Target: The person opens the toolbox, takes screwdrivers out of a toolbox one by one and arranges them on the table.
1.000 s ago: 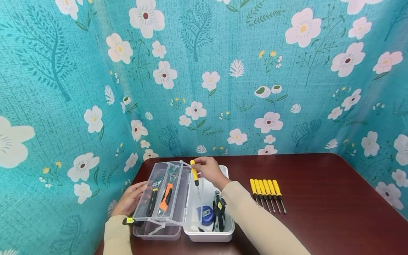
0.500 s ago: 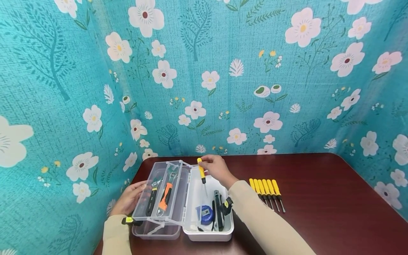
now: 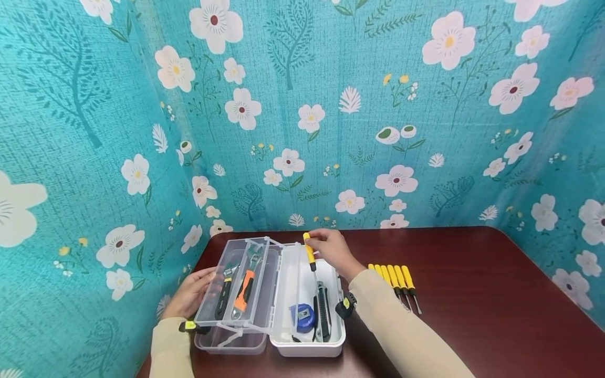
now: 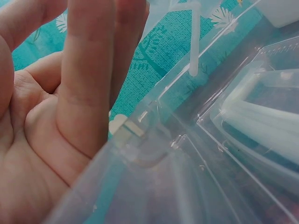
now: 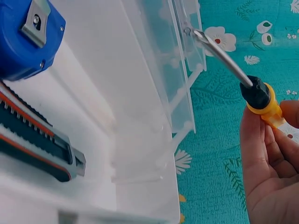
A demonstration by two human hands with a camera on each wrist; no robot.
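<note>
My right hand [image 3: 333,250] pinches a screwdriver [image 3: 309,252] by its yellow handle, shaft pointing down over the white base [image 3: 307,353] of an opened toolbox. In the right wrist view the screwdriver's shaft [image 5: 224,58] stands apart from the box floor. Inside the base lie a blue tape measure [image 3: 304,317] and a utility knife [image 3: 323,312]. On the left, my left hand [image 3: 191,291] rests with fairly straight fingers [image 4: 88,70] against the side of the clear tray [image 3: 203,315]. An adjustable wrench [image 3: 224,296] and an orange-handled tool [image 3: 244,291] lie in that tray.
Several yellow-handled screwdrivers [image 3: 406,278] lie in a row on the dark red table [image 3: 491,299], right of the box, partly hidden by my right sleeve. The clear lid [image 3: 255,344] lies folded out under the tray. Floral cloth [image 3: 350,131] hangs behind and at both sides.
My right hand has moved rightward with the screwdriver, from near the tray's edge to over the white base. The left hand stays at the tray.
</note>
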